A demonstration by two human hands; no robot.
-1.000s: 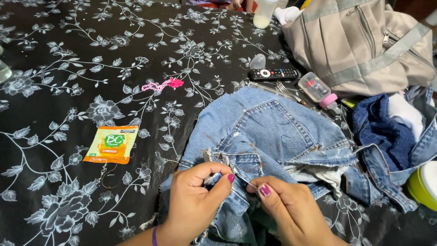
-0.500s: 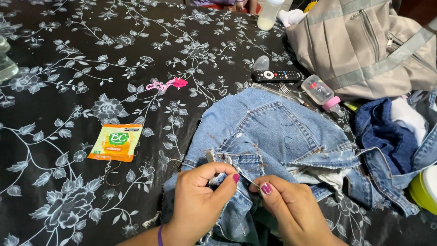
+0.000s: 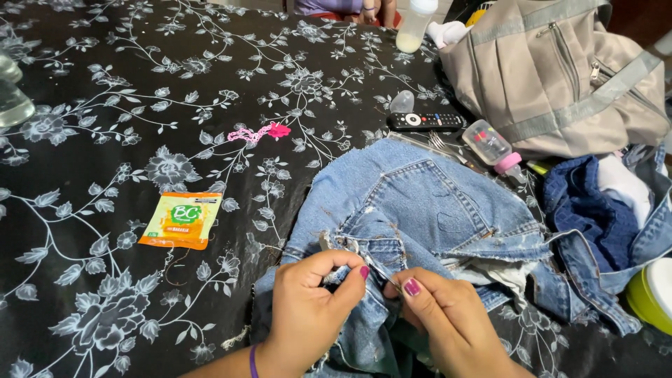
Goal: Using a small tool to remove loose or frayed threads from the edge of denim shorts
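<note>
Floral black tablecloth [image 3: 105, 126] (orange sachet [image 3: 180, 220] nearby) bears jeans [image 3: 420, 203], pinched by left hand [image 3: 308, 308] and right hand [image 3: 448, 322]

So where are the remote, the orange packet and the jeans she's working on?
remote [image 3: 425, 120], head view, middle of its black body.
orange packet [image 3: 180, 220], head view, centre of its front face.
jeans [image 3: 420, 203], head view, on the back pocket.

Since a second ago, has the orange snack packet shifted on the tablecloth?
No. The orange snack packet lies by the same white flower of the tablecloth, left of the jeans; only the camera shifted.
</note>
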